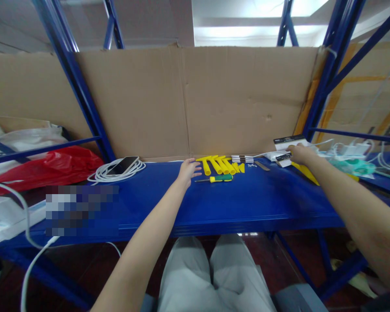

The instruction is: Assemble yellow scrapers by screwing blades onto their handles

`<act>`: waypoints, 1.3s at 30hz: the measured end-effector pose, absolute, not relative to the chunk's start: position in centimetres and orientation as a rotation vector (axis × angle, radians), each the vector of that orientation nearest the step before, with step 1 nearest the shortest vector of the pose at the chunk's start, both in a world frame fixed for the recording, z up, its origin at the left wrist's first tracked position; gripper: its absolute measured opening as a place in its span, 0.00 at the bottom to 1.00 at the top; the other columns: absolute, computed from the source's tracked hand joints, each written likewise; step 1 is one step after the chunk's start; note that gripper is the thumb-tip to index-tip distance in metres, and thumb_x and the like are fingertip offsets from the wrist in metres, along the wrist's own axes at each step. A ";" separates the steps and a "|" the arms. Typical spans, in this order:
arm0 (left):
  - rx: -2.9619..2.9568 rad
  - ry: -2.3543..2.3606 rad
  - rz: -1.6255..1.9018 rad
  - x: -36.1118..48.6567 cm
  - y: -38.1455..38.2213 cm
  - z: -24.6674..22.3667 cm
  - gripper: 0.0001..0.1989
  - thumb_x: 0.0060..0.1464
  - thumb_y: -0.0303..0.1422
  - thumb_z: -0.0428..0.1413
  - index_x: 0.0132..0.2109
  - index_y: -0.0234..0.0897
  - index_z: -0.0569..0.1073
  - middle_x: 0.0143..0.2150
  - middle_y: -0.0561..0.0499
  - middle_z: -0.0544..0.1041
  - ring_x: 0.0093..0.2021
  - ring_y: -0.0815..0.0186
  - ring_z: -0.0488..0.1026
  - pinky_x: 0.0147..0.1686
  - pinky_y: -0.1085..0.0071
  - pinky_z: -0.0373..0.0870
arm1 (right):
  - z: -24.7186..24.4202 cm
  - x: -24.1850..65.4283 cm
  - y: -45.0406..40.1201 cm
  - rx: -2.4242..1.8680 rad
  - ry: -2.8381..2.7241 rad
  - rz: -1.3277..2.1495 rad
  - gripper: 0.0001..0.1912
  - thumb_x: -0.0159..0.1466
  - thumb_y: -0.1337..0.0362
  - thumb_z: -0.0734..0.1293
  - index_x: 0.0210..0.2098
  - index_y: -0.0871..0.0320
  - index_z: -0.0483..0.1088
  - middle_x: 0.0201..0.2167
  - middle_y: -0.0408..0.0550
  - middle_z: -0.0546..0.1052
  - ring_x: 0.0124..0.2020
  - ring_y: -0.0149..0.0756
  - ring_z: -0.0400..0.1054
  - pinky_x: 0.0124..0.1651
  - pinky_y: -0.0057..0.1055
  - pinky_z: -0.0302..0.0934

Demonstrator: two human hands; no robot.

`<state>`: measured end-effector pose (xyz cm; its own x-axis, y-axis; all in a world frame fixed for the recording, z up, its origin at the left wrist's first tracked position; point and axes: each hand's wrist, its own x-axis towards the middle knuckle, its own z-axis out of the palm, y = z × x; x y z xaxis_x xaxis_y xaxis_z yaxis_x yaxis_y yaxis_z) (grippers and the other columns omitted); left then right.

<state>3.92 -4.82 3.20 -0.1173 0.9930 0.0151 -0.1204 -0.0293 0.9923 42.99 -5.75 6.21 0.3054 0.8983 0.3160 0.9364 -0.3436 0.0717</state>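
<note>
My left hand (187, 172) is open, its fingers spread at the left end of a row of yellow T-shaped plastic handles (219, 165). A screwdriver (218, 178) with a green and yellow grip lies just in front of the row. Small yellow wedge-like pieces (239, 167) and a stack of white and dark strips (242, 159) are to the right of the handles. Over at the right, my right hand (301, 154) has its fingers closed on a small black-and-white box (283, 159). Its fingertips are partly hidden. A larger black-and-white box (290, 140) is just behind.
A thin brownish blade-like piece (262, 166) and tiny metal parts (252, 164) lie on the blue table (195, 203). At left are a phone (126, 165), coiled white cable (99, 173) and red bag (61, 164). Cardboard (143, 104) walls the back; blue posts (74, 91) frame it.
</note>
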 end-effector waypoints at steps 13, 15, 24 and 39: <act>1.232 1.232 1.318 3.9 -4.3 2.7 0.15 0.51 0.21 0.53 0.47 0.33 0.69 0.42 0.43 0.77 0.32 0.68 0.75 0.28 0.73 0.73 | 1.4 39.7 -5.7 -2.678 -1.512 -0.462 0.21 0.64 0.72 0.52 0.51 0.68 0.68 0.56 0.66 0.65 0.59 0.52 0.55 0.56 0.52 0.49; 1.363 1.300 1.302 3.9 -3.9 2.3 0.13 0.52 0.22 0.52 0.46 0.33 0.70 0.42 0.42 0.77 0.35 0.65 0.75 0.31 0.70 0.74 | 1.7 38.8 -5.3 -2.605 -1.464 -0.494 0.21 0.62 0.71 0.54 0.51 0.68 0.68 0.55 0.67 0.65 0.58 0.53 0.55 0.55 0.53 0.50; 2.441 1.455 0.809 4.5 -3.6 -0.6 0.19 0.55 0.34 0.53 0.53 0.42 0.71 0.60 0.43 0.66 0.63 0.56 0.58 0.60 0.57 0.54 | 3.5 32.1 -3.1 -2.019 -1.401 -0.380 0.20 0.61 0.65 0.55 0.48 0.62 0.71 0.49 0.62 0.70 0.52 0.51 0.63 0.50 0.45 0.59; 2.330 1.495 0.780 3.9 -2.9 -1.2 0.16 0.60 0.40 0.46 0.51 0.49 0.72 0.62 0.48 0.65 0.63 0.55 0.58 0.60 0.46 0.42 | 0.5 25.0 -4.2 -1.171 -2.410 -0.064 0.13 0.60 0.58 0.66 0.38 0.59 0.77 0.38 0.52 0.78 0.40 0.38 0.71 0.47 0.34 0.61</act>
<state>3.90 -2.93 -1.18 0.3245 0.8986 0.2952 0.7561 -0.4340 0.4898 24.95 -4.22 0.49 -0.5336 0.7340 0.4202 0.7554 0.6370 -0.1536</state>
